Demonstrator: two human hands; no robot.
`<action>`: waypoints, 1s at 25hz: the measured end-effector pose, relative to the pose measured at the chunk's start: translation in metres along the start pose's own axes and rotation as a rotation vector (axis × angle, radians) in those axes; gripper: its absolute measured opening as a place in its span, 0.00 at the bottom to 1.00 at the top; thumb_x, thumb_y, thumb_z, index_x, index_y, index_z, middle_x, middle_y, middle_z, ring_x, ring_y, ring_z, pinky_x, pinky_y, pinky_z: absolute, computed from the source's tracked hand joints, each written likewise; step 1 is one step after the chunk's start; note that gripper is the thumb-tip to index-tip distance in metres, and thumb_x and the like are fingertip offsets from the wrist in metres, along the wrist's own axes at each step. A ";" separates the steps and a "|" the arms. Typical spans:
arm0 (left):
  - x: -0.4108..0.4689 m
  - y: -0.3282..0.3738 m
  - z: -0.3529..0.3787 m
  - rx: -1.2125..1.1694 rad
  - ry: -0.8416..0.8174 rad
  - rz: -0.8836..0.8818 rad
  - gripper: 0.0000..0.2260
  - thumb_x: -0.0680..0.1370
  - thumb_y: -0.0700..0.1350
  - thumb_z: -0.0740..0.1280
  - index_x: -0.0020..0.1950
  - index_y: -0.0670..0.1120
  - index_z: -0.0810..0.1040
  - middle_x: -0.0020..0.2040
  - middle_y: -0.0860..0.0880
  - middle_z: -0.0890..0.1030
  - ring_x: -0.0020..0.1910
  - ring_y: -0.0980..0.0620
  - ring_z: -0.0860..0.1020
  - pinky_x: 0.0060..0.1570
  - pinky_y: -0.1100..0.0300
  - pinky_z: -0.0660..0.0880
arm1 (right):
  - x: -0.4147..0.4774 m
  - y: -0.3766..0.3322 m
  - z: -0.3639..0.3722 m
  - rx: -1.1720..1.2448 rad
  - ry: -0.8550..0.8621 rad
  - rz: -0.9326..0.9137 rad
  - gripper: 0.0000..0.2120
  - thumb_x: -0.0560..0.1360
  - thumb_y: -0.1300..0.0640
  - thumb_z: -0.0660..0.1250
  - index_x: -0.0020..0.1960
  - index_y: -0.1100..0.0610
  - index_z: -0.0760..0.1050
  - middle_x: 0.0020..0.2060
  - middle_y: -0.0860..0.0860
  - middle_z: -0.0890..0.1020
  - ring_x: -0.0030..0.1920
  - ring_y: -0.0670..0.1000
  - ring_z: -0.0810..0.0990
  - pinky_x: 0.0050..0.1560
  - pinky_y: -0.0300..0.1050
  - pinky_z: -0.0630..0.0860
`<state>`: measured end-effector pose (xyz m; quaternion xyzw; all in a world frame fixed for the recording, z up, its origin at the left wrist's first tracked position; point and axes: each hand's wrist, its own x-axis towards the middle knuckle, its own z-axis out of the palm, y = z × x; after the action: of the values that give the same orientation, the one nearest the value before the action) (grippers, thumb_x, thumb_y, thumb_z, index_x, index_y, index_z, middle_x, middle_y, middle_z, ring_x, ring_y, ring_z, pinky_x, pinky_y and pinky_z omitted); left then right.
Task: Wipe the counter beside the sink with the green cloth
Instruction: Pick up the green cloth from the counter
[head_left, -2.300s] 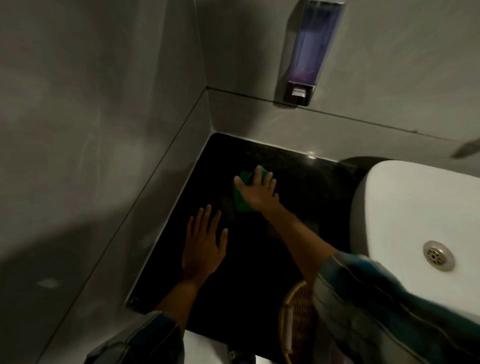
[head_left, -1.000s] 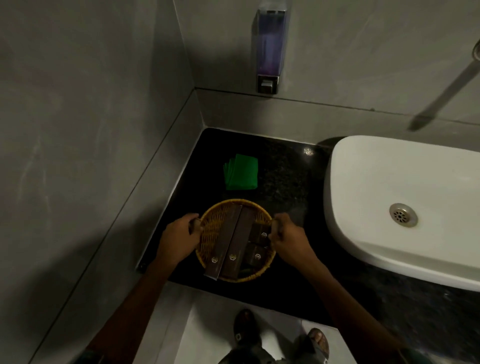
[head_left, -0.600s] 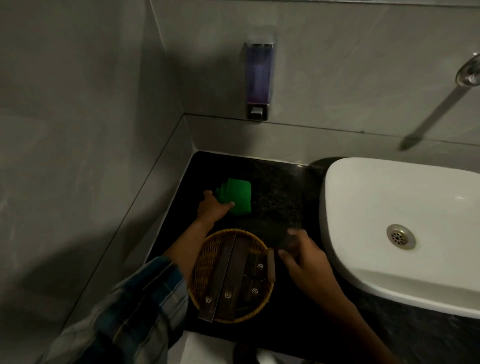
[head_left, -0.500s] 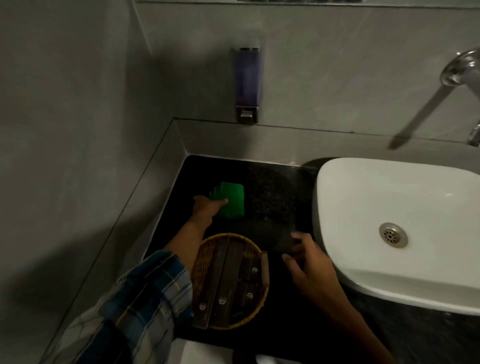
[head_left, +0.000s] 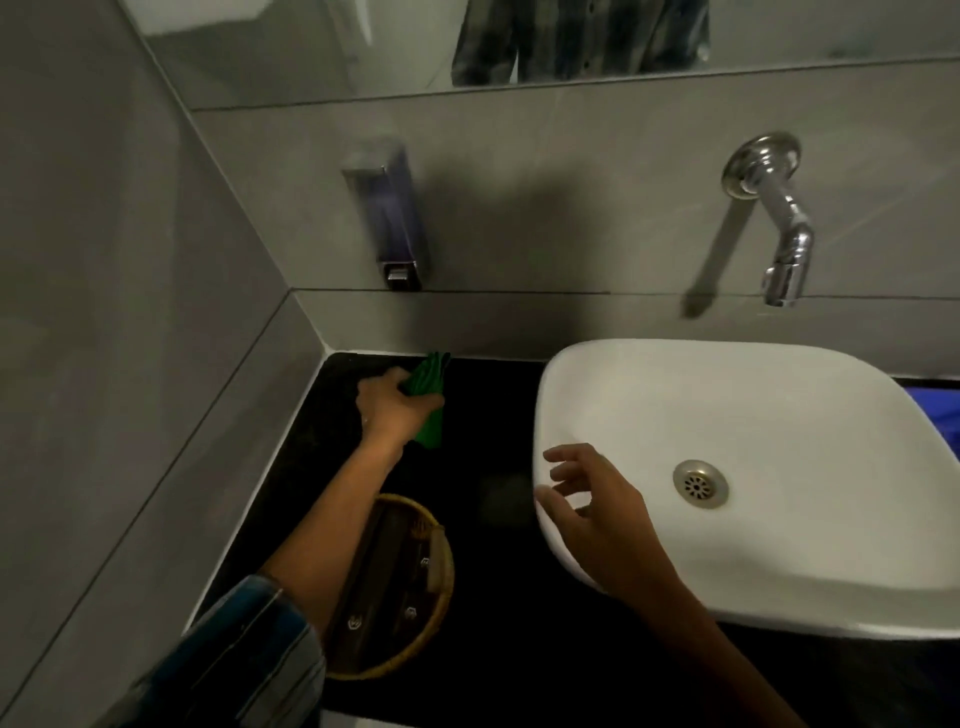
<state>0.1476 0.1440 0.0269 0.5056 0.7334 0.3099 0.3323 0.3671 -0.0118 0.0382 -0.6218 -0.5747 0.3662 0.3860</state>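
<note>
**Cloth gathered at the back corner**

Our left hand has its fingers clenched around the green cloth, bunched and lifted off the black table near the back wall, probably to clear it away. Our right hand hangs with fingers spread and empty, over the rim of the white sink. A wicker basket sits behind the left wrist. Grey tiled walls, dim light.
</note>
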 end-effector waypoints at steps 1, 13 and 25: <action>-0.024 0.027 0.005 -0.042 -0.006 0.053 0.17 0.63 0.46 0.80 0.47 0.42 0.81 0.51 0.40 0.83 0.48 0.42 0.83 0.46 0.48 0.83 | 0.000 0.001 -0.020 0.027 0.009 0.010 0.10 0.74 0.55 0.71 0.52 0.46 0.74 0.41 0.43 0.81 0.44 0.39 0.80 0.42 0.29 0.78; -0.260 0.247 0.236 -0.218 -0.686 0.237 0.26 0.64 0.51 0.80 0.59 0.45 0.79 0.60 0.42 0.82 0.56 0.46 0.82 0.53 0.50 0.81 | -0.038 0.110 -0.314 1.196 0.124 0.183 0.15 0.74 0.52 0.67 0.58 0.54 0.82 0.56 0.54 0.85 0.57 0.53 0.83 0.48 0.44 0.82; -0.407 0.203 0.478 0.620 -0.882 0.778 0.25 0.75 0.46 0.68 0.69 0.46 0.64 0.70 0.39 0.65 0.64 0.36 0.73 0.58 0.44 0.72 | -0.145 0.311 -0.427 -0.461 0.178 0.810 0.36 0.74 0.52 0.69 0.75 0.57 0.53 0.67 0.64 0.71 0.65 0.62 0.73 0.62 0.55 0.71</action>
<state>0.7481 -0.1250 -0.0220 0.8852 0.3478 -0.0540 0.3041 0.8752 -0.1947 -0.0545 -0.8944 -0.3169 0.2953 0.1117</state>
